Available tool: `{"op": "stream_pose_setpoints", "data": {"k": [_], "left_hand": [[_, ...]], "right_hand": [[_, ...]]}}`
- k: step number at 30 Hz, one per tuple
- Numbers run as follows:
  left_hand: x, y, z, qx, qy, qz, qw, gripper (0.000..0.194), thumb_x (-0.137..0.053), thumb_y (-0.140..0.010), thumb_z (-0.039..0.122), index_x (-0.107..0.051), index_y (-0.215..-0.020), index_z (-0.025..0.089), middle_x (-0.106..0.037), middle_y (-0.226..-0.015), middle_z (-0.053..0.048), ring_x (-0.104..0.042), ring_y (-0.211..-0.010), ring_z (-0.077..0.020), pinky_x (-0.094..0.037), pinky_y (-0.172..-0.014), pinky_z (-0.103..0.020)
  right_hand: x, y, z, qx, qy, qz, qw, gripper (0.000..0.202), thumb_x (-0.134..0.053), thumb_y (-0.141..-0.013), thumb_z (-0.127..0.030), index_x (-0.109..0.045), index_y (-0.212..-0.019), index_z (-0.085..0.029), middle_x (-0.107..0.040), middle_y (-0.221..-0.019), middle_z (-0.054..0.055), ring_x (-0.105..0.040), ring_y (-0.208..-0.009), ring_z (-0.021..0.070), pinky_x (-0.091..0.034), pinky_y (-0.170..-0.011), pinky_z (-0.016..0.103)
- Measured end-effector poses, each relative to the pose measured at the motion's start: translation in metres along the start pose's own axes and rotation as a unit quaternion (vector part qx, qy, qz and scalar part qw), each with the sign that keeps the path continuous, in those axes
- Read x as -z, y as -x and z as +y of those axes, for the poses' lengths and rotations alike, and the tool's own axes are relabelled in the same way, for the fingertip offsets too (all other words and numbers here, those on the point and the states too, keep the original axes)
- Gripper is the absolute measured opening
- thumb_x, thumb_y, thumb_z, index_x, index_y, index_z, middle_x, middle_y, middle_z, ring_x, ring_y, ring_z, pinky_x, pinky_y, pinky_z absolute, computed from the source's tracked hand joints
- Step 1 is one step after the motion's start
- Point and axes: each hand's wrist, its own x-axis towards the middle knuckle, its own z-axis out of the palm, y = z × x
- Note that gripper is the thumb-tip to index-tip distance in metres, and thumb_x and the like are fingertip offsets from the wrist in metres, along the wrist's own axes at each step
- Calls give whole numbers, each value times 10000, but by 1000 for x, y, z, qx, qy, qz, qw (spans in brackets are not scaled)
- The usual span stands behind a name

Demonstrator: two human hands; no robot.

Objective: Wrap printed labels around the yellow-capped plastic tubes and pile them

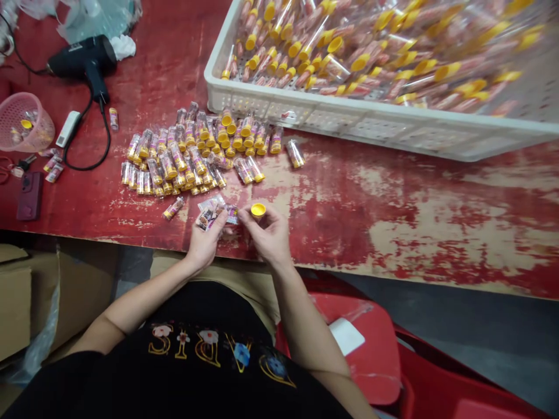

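My left hand (205, 238) is closed around a small bunch of printed plastic sleeves (211, 210) at the table's front edge. Beside it, my right hand (271, 233) holds a small tube by its yellow cap (258, 210), the cap facing up; my fingers hide most of the tube's body. The right thumb and forefinger also reach toward a printed sleeve (232, 214) between the hands; whether they grip it I cannot tell. Just beyond lies a heap of small wrapped tubes with yellow caps (192, 152). One wrapped tube (173, 208) lies apart, left of my left hand.
A white crate (349, 116) full of yellow-capped tubes stands at the back right. At the left are a black heat gun (89, 61) with its cord, a pink basket (41, 131), and a phone (30, 196). A red stool (371, 349) stands below the table edge.
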Motion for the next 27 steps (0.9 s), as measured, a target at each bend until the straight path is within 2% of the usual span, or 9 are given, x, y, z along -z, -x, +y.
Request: {"op": "stream_pose_setpoints", "data": {"k": [3, 6, 9, 11, 14, 18, 22, 27], "left_hand": [[-4, 0, 0, -14, 10, 45, 999, 396, -896, -573, 382, -669, -794, 144, -670, -749, 24, -579, -590, -71, -453, -500, -198], [-10, 0, 4, -24, 25, 65, 997, 400, -888, -589, 404, -627, -749, 147, -610, -674, 52, -509, -525, -41, -391, -450, -178], [-14, -1, 11, -29, 27, 68, 997, 422, -873, -608, 447, -591, -726, 155, -565, -635, 62, -479, -505, -35, -331, -416, -171], [-14, -1, 16, -17, 23, 61, 998, 444, -883, -588, 455, -587, -739, 160, -573, -643, 56, -511, -524, -49, -318, -409, -173], [-13, -1, 20, 17, 21, 54, 998, 482, -907, -541, 445, -575, -746, 161, -582, -657, 52, -525, -532, -58, -337, -416, -177], [-13, 3, 19, 49, 30, 52, 997, 503, -907, -540, 454, -559, -757, 162, -575, -679, 55, -509, -540, -51, -348, -421, -179], [-13, 7, 16, 67, 47, 38, 996, 515, -916, -537, 436, -567, -802, 164, -592, -718, 53, -525, -561, -53, -362, -427, -177], [-11, 9, 13, 82, 38, 16, 996, 508, -912, -548, 446, -597, -830, 165, -613, -721, 41, -562, -568, -76, -381, -413, -176]], "right_hand": [[-8, 3, -3, -18, -21, 28, 999, 282, -760, -765, -439, -660, -792, -177, -652, -740, 1, -577, -685, 114, -485, -671, 251], [-16, 5, -4, -9, 1, 90, 996, 334, -745, -773, -486, -631, -748, -174, -608, -673, -12, -515, -611, 96, -441, -599, 234], [-13, 5, -3, -5, -2, 76, 997, 364, -649, -850, -547, -589, -781, -194, -514, -628, -34, -437, -546, 85, -402, -539, 228], [-3, 6, -4, 16, -13, 50, 999, 348, -519, -933, -554, -583, -893, -215, -546, -736, -8, -496, -601, 100, -453, -589, 242], [13, 13, -9, 73, 28, 48, 996, 343, -393, -992, -526, -582, -1070, -250, -584, -961, 46, -589, -792, 136, -514, -712, 280], [17, 26, -23, 103, 43, 58, 992, 420, -472, -966, -506, -443, -1333, -304, -586, -967, 63, -616, -824, 169, -528, -669, 291], [9, 30, -25, 109, 5, 101, 989, 365, -583, -936, -406, -464, -1266, -305, -633, -994, 50, -645, -792, 147, -550, -678, 276], [9, 32, -17, 102, -25, 121, 987, 341, -651, -901, -341, -527, -1217, -305, -665, -1058, 47, -658, -756, 128, -579, -687, 281]]}}
